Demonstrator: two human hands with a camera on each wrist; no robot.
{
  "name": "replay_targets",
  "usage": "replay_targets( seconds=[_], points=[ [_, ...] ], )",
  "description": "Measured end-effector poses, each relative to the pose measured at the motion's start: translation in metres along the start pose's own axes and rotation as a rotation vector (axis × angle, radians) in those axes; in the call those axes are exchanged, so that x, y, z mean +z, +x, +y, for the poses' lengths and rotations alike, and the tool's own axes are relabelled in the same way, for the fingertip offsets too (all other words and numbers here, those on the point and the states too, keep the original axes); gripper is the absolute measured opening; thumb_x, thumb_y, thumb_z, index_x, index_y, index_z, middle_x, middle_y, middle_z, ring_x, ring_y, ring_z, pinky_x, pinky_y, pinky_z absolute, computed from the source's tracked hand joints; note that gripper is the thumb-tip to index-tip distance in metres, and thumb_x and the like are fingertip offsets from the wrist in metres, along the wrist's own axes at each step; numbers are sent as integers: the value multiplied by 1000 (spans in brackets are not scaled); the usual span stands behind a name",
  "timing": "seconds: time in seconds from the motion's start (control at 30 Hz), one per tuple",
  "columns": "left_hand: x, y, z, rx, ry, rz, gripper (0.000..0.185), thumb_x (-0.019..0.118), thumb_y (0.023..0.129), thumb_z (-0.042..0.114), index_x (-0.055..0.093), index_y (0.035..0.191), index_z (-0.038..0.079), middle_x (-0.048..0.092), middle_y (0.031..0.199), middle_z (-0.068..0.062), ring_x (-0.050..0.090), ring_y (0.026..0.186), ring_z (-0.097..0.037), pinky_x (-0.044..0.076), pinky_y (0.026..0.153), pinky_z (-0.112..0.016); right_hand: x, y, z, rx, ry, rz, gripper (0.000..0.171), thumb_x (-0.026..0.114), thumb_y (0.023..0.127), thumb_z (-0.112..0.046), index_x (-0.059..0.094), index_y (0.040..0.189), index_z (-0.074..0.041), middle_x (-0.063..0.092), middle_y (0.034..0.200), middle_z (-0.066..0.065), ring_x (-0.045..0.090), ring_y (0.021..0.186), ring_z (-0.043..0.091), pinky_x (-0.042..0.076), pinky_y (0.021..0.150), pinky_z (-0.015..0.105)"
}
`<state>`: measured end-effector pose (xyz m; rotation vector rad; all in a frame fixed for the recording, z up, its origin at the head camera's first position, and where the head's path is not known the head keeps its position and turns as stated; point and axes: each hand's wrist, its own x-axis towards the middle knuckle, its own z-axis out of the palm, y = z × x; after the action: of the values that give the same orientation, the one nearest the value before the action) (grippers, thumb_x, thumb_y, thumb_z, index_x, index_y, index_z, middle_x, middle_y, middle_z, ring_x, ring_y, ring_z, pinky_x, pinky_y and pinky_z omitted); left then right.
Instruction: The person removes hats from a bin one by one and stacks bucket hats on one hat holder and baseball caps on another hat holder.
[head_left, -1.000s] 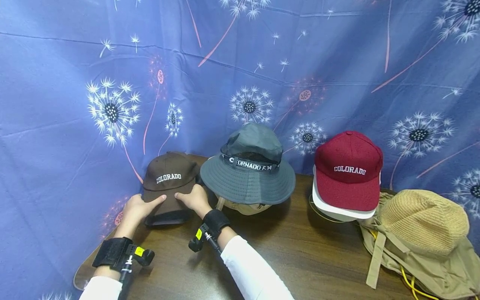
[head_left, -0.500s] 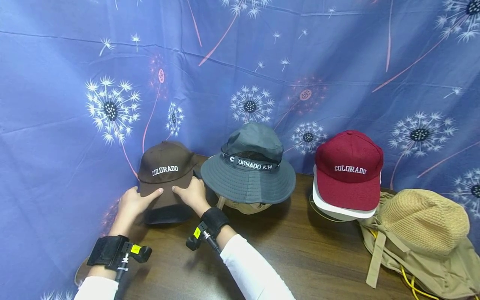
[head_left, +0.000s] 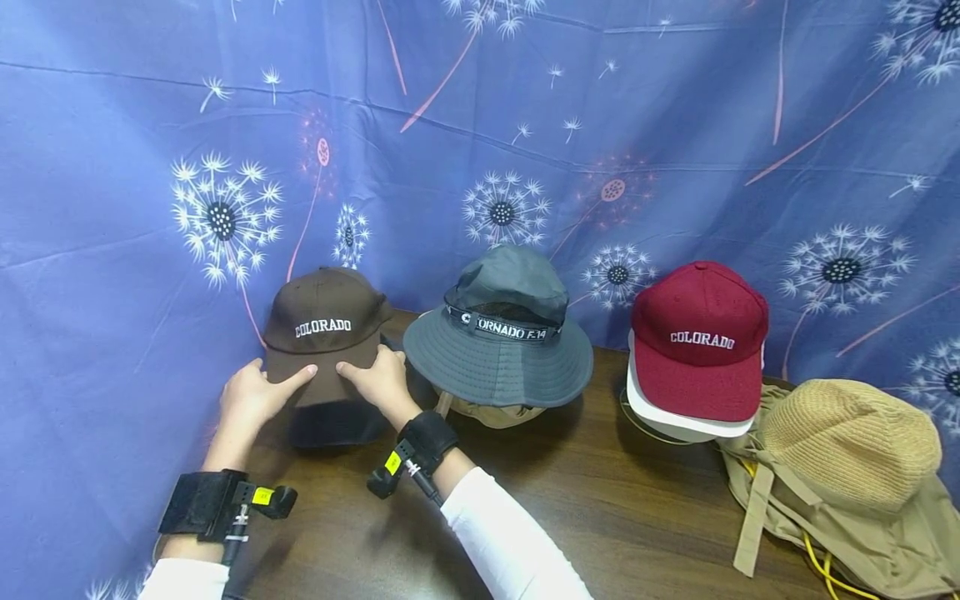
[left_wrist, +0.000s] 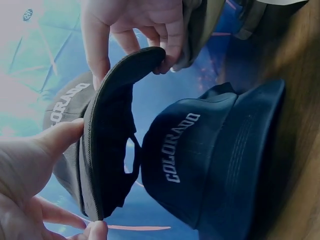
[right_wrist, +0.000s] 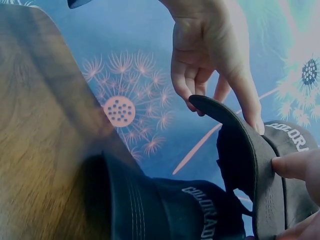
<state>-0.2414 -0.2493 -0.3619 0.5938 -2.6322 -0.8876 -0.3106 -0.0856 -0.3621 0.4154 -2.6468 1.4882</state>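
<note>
A brown baseball cap (head_left: 321, 310) lettered COLORADO is held up by its brim between my two hands. My left hand (head_left: 249, 402) pinches the brim's left edge, thumb on top and fingers beneath. On the opposite edge, my right hand (head_left: 382, 382) pinches the brim the same way. Below it a dark navy cap (left_wrist: 192, 165), also lettered COLORADO, sits low over the table; the head view shows only its brim (head_left: 337, 425). The wrist views show a gap between the two brims, while the brown cap's back strap (left_wrist: 134, 159) hangs close to the dark crown.
A grey bucket hat (head_left: 498, 358) over a tan one stands just right of my right hand. Farther right are a red cap (head_left: 697, 342) over a white one and a straw hat (head_left: 851, 442) on a khaki hat. A blue dandelion-print curtain (head_left: 420, 167) backs the wooden table (head_left: 570, 508).
Both hands have raised the brown cap and shifted it slightly left, so more of the dark brim shows beneath. The other hats have stayed in place.
</note>
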Motion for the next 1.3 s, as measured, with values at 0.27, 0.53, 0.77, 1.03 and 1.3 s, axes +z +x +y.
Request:
replay_targets(
  seconds=[0.27, 0.53, 0.77, 1.03, 1.3],
  points=[
    [-10, -4, 1, -5, -7, 4, 102, 57, 83, 65, 33, 139, -17, 41, 139, -39, 40, 129, -52, 36, 105, -61, 0, -4, -10, -7, 22, -13, 68, 75, 79, -38, 55, 129, 1, 55, 120, 17, 54, 109, 27, 51, 95, 37],
    [-17, -14, 10, 27, -40, 114, 88, 60, 81, 64, 49, 125, -12, 53, 127, -37, 50, 118, -51, 43, 93, -59, -9, -8, -19, -65, 10, 11, 78, 74, 79, -37, 45, 138, 6, 50, 132, 25, 50, 124, 33, 45, 107, 38],
    [-25, -25, 16, 40, -72, 120, 97, 59, 82, 63, 38, 139, -12, 52, 129, -37, 49, 122, -49, 41, 99, -60, -22, -17, -27, -97, 45, -15, 81, 73, 81, -36, 39, 143, 4, 44, 136, 23, 48, 126, 30, 43, 110, 37],
    [-24, -36, 25, 58, -125, 122, 99, 61, 83, 61, 31, 143, -11, 52, 131, -36, 53, 121, -46, 42, 100, -57, -36, -26, -26, -146, 64, 0, 83, 73, 81, -35, 35, 145, 1, 42, 135, 18, 49, 121, 27, 45, 106, 37],
    [-16, -48, 32, 75, -155, 141, 97, 63, 82, 58, 34, 142, -12, 52, 131, -35, 55, 118, -46, 43, 98, -56, -49, -35, -18, -169, 96, 7, 84, 73, 81, -34, 33, 146, -1, 39, 137, 18, 50, 119, 27, 46, 104, 38]
  ],
)
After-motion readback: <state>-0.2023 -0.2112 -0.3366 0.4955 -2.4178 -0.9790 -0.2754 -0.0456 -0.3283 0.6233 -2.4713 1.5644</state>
